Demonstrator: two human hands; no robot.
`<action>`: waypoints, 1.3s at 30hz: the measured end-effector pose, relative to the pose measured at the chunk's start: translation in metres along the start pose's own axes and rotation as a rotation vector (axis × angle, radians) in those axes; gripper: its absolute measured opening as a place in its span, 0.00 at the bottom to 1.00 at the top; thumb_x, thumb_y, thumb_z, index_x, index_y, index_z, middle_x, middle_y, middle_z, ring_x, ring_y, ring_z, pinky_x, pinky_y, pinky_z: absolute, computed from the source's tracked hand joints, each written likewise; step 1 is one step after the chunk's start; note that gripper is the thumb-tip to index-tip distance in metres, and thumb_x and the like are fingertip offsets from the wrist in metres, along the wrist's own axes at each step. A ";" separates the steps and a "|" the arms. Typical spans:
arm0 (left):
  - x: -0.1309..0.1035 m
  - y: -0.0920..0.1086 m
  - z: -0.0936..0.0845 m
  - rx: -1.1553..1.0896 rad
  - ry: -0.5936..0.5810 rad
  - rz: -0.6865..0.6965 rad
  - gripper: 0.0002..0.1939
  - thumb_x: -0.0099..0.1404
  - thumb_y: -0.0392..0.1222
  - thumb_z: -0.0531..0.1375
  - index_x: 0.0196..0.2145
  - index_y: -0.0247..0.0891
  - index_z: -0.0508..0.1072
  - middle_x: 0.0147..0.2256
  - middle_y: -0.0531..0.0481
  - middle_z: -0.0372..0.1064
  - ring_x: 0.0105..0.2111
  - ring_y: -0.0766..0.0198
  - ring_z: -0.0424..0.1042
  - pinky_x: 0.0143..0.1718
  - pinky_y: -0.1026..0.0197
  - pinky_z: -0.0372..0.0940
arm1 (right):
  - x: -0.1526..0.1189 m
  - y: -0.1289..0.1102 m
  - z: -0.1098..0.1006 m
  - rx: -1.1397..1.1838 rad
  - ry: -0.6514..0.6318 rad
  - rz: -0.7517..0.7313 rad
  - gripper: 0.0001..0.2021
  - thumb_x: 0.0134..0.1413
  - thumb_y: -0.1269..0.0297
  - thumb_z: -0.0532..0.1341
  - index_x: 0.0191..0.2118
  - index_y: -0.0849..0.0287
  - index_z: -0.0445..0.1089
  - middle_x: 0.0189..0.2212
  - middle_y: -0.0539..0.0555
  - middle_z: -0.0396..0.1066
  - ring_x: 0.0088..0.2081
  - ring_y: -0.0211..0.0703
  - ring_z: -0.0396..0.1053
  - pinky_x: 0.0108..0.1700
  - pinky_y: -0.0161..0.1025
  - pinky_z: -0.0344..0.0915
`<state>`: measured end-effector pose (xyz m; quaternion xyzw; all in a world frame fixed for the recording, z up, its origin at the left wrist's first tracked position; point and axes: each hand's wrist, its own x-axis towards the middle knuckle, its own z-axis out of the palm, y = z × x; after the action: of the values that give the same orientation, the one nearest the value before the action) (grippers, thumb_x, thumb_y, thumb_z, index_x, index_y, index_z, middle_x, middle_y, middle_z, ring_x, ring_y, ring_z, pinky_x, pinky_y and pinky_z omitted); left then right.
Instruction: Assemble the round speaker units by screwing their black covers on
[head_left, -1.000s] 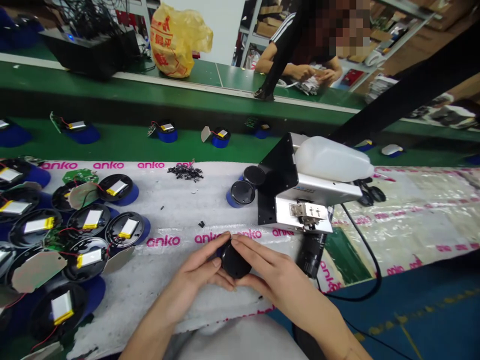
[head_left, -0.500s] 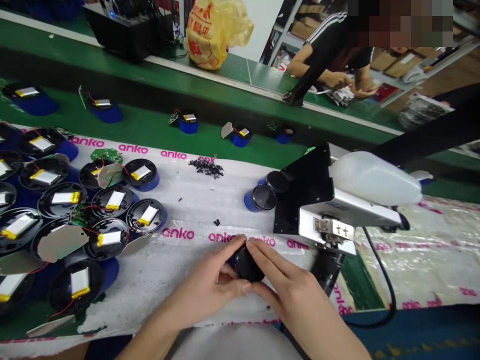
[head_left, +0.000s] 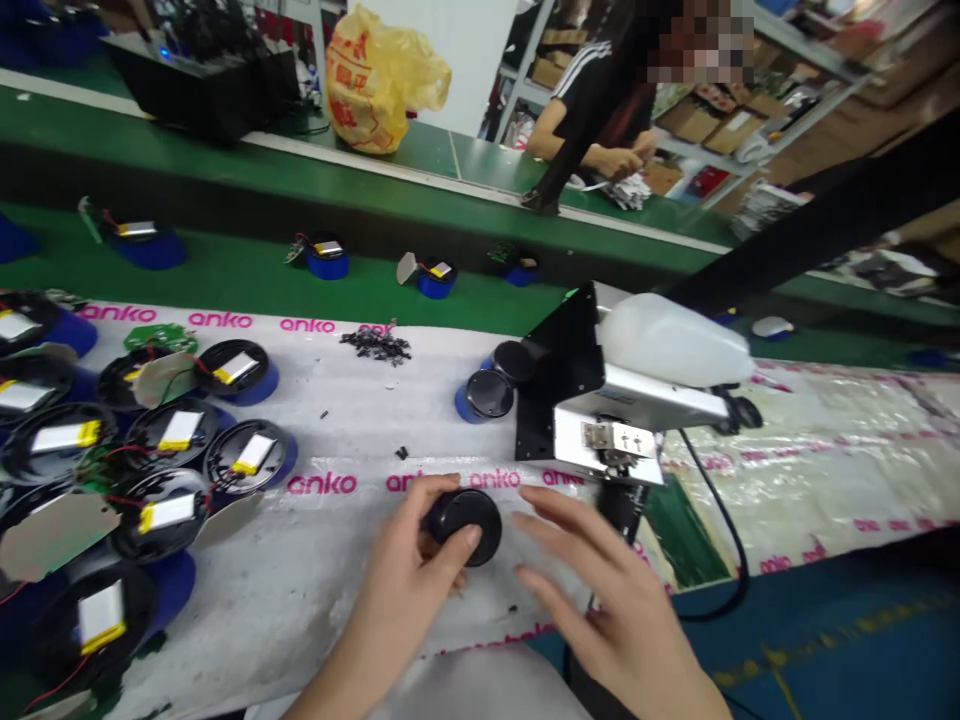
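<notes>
Workbench with white sheet (head_left: 360, 570): one dark cup in hand, right hand free

Setting: green bench, white sheet laid over part of it; shelving behind, partly cropped by the top edge.

Cup (head_left: 478, 520): black round top, over the sheet, nearer the wearer than the machine (head_left: 615, 440). Its underside and much of its side are hidden by the left hand (head_left: 409, 575).

Left hand: closed around the cup, thumb on its top; the other fingers are partly concealed.

Right hand (head_left: 611, 590): just beside the cup, not touching; fingers spread wide, empty.

Lidded cups (head_left: 486, 397): two, blue with black tops, beside the machine; the rear one is partly hidden by the front one.

Open cups (head_left: 251, 455): crowded group at left, silver-and-yellow cells on top, several cut off by the left edge.

Black bits (head_left: 377, 345): small pile, individual shapes unclear.

White bottle (head_left: 671, 340): lying on the machine, whose small marking is unreadable.

Person (head_left: 570, 110): across the bench, face pixelated, hands at pale material, too small to identify.

Writing: "anko" in magenta, repeated on the sheet; one instance partly covered by the left hand. Yellow bag (head_left: 379, 85): red characters, not clearly legible.
</notes>
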<state>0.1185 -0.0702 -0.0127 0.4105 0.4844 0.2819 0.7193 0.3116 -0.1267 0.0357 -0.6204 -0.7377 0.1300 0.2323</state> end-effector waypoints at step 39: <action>0.067 0.036 0.016 0.363 -0.622 -0.068 0.21 0.65 0.48 0.62 0.53 0.40 0.73 0.21 0.58 0.69 0.17 0.66 0.70 0.19 0.65 0.69 | 0.079 0.013 -0.044 0.899 1.007 0.117 0.35 0.37 0.23 0.62 0.36 0.52 0.66 0.16 0.44 0.65 0.12 0.40 0.58 0.14 0.36 0.56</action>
<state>0.1585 -0.0033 -0.0100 0.5814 0.2977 0.0288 0.7567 0.3357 -0.0516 0.0812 -0.4871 -0.3789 0.1315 0.7758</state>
